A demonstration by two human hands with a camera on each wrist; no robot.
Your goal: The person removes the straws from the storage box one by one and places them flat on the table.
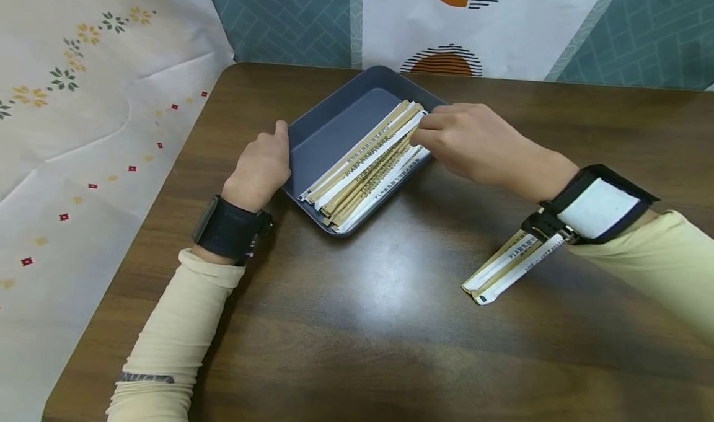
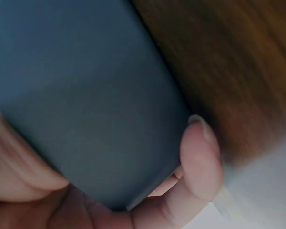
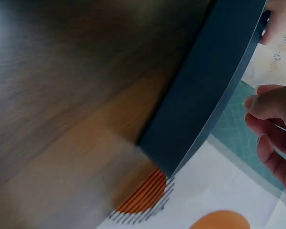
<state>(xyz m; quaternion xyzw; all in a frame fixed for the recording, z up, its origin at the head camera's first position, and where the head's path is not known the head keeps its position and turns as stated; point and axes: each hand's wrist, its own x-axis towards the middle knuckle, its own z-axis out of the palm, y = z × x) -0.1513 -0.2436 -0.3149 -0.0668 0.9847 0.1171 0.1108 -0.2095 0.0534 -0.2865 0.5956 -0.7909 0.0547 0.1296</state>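
Two hands, apart: the left hand [image 1: 259,165] grips the grey tray [image 1: 329,124] on the bench [image 1: 362,347]; the right hand [image 1: 465,140] bends its fingers at the ends of the paper-wrapped sticks [image 1: 365,165] inside, whether pinching any I can't tell.

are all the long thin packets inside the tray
No, the head view shows a few packets lying on the wooden table, apart from the grey-blue tray.
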